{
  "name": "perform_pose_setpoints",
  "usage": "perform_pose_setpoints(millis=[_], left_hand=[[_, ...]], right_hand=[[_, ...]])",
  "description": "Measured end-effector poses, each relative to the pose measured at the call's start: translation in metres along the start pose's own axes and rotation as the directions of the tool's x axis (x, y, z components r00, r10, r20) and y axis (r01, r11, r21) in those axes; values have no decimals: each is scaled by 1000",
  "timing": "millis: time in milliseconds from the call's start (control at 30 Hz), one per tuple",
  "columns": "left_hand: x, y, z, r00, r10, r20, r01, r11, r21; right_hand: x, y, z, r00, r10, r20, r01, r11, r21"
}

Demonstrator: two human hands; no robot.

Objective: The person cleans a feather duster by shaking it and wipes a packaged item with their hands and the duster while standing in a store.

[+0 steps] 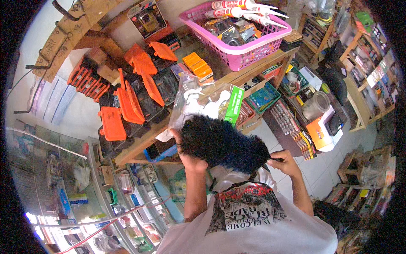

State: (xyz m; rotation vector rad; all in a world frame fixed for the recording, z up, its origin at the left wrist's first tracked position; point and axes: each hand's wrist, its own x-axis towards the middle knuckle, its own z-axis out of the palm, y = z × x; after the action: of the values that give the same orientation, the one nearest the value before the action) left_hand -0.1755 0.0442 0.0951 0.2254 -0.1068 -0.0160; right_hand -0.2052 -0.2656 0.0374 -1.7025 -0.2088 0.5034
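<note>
A black fluffy thing [219, 144], whose exact kind I cannot tell, spans the space between my hands above the table's near edge. My left hand [192, 157] cups its left end, thumb up along the side; the other fingers are mostly hidden behind it. At the right, my right hand [282, 162] pinches its narrow dark end between thumb and fingers. Directly beyond, and partly covered by the black thing, is a clear plastic bag [203, 98] of white pieces with a green printed label [235, 104]. My left thumb is close to the bag's lower corner.
Black cases with raised orange lids [112, 123] crowd the wooden table [139, 147] at left. Orange boxes [197, 66] and a pink basket [236, 58] of sealant tubes stand farther back. Packaged goods [291, 130] cover a low surface at right; a glass showcase [104, 197] stands lower left.
</note>
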Motion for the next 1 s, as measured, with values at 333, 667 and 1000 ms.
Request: perform_pose_setpoints(millis=[333,667,1000], left_hand=[[1,-18,19,967,184,-176,-152,972,181],[-33,-6,1,946,233,-227,-169,948,268],[-74,-14,-28,951,21,-307,16,993,117]], right_hand=[[0,15,-2,995,-85,-44,76,981,-179],[-40,3,17,999,-51,0,50,978,-205],[-110,40,56,971,60,-230,-91,988,-127]])
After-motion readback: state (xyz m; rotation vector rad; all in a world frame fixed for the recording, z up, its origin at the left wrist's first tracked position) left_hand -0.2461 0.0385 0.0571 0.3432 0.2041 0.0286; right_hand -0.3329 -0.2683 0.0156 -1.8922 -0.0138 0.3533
